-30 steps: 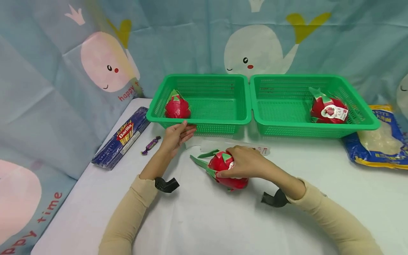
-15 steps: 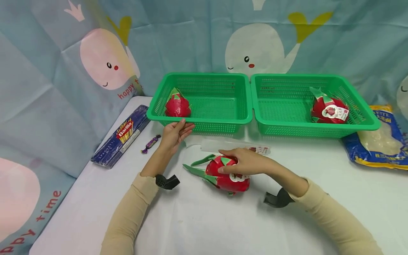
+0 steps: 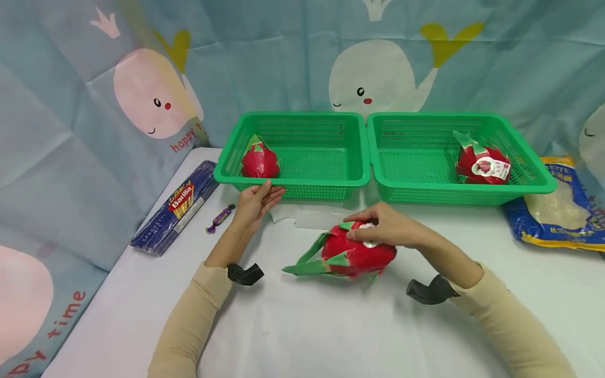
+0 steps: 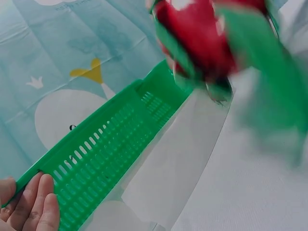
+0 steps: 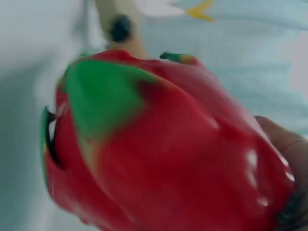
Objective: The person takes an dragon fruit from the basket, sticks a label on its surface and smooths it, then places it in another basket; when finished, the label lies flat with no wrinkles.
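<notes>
My right hand point(image 3: 389, 227) grips a dragon fruit point(image 3: 361, 257) from above, thumb on the near side. The fruit is red with long green leaf tips pointing left and a white sticker partly under the fingers; it fills the right wrist view, where its red skin point(image 5: 183, 159) is blurred. At the front rim of the left green basket point(image 3: 307, 182), my left hand point(image 3: 252, 207) pinches the edge, with the thumb on top and fingers below. A second dragon fruit point(image 3: 260, 160) sits in that basket's left end. Another dragon fruit point(image 3: 483, 163) with a label lies in the right basket point(image 3: 463, 193).
A blue Barilla spaghetti pack point(image 3: 175, 210) and a purple wrapped candy point(image 3: 220, 218) lie left of the baskets. White paper strips point(image 3: 314, 218) lie in front of them. A blue and yellow bag point(image 3: 553, 210) is at the right, partly under the right basket. A whale-print curtain hangs behind.
The right hand has lifted the dragon fruit off the white table and shifted it to the right. The left hand stays at the basket rim.
</notes>
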`<state>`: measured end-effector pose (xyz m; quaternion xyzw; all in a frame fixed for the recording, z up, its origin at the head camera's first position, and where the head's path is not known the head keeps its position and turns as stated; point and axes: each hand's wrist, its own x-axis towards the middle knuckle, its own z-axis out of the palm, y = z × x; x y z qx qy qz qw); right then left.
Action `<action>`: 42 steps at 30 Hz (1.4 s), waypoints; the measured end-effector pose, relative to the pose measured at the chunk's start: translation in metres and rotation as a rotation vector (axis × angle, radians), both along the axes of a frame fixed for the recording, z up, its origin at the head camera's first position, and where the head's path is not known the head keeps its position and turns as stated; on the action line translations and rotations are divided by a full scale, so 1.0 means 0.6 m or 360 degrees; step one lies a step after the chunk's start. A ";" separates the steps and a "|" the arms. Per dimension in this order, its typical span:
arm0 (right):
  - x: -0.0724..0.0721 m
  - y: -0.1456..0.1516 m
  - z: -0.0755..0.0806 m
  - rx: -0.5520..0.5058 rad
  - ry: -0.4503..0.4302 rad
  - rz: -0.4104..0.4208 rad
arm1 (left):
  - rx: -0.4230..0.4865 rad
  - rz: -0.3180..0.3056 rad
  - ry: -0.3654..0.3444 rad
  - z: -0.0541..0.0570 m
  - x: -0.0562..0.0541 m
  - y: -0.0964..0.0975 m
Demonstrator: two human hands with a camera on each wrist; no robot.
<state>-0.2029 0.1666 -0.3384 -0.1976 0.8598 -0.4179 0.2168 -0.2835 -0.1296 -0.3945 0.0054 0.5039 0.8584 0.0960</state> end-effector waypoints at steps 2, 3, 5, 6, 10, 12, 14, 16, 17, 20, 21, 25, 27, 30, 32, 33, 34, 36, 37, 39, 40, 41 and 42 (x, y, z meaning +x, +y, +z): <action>0.000 0.022 0.020 -0.0048 0.0025 -0.0106 | 0.0008 -0.0002 0.0007 0.000 0.000 -0.001; 0.002 0.032 0.031 -0.0088 0.0023 -0.0167 | 0.0013 -0.0009 0.0008 0.000 0.000 -0.002; 0.006 0.055 0.051 -0.0175 0.0071 -0.0277 | 0.0018 -0.0019 0.0016 0.000 -0.001 -0.003; 0.007 0.066 0.061 -0.0220 0.0112 -0.0344 | 0.0013 -0.0019 0.0019 0.000 -0.002 -0.003; 0.000 0.104 0.089 -0.0417 0.0418 -0.0693 | 0.0027 -0.0020 0.0017 -0.001 -0.002 -0.003; -0.015 0.117 0.091 -0.0479 0.0633 -0.0932 | 0.0020 -0.0013 0.0013 -0.002 -0.002 -0.004; -0.038 0.128 0.084 -0.0496 0.0849 -0.1175 | 0.0015 0.0000 0.0003 -0.002 -0.001 -0.005; -0.064 0.139 0.070 -0.0396 0.1048 -0.1383 | 0.0010 0.0010 -0.0011 -0.003 0.000 -0.005; -0.076 0.146 0.061 -0.0333 0.1124 -0.1454 | 0.0009 0.0009 -0.0017 -0.003 0.001 -0.005; -0.108 0.172 0.035 -0.0082 0.1229 -0.1574 | 0.0005 0.0004 -0.0035 -0.004 0.002 -0.003; -0.115 0.180 0.027 -0.0005 0.1217 -0.1591 | 0.0001 0.0001 -0.0037 -0.005 0.002 -0.003; -0.136 0.205 0.000 0.0146 0.1084 -0.1610 | -0.0018 0.0013 -0.0020 -0.007 -0.001 -0.002; -0.144 0.211 -0.006 0.0237 0.1025 -0.1585 | -0.0036 0.0030 -0.0003 -0.007 -0.003 -0.002; -0.152 0.215 -0.007 0.0451 0.0960 -0.1432 | -0.0032 0.0042 0.0009 -0.007 -0.004 -0.003; -0.153 0.217 -0.002 0.0571 0.0908 -0.1283 | -0.0026 0.0050 0.0013 -0.006 -0.004 -0.004; -0.153 0.219 0.000 0.0610 0.0870 -0.1208 | -0.0019 0.0046 0.0012 -0.006 -0.004 -0.005; -0.152 0.221 0.003 0.0644 0.0828 -0.1141 | -0.0006 0.0044 0.0005 -0.006 -0.004 -0.005; -0.149 0.225 0.005 0.0654 0.0744 -0.1055 | -0.0018 0.0044 0.0002 -0.007 -0.003 -0.005; -0.147 0.226 0.005 0.0648 0.0709 -0.1038 | -0.0024 0.0046 -0.0001 -0.007 -0.003 -0.005; -0.145 0.231 0.006 0.0640 0.0650 -0.1024 | -0.0017 0.0038 -0.0008 -0.007 -0.002 -0.006; -0.144 0.232 0.005 0.0633 0.0625 -0.1030 | -0.0021 0.0040 -0.0010 -0.007 -0.003 -0.006; -0.144 0.234 0.004 0.0623 0.0603 -0.1044 | -0.0025 0.0043 -0.0010 -0.008 -0.003 -0.006; -0.143 0.235 0.004 0.0612 0.0580 -0.1051 | -0.0023 0.0040 -0.0010 -0.008 -0.003 -0.006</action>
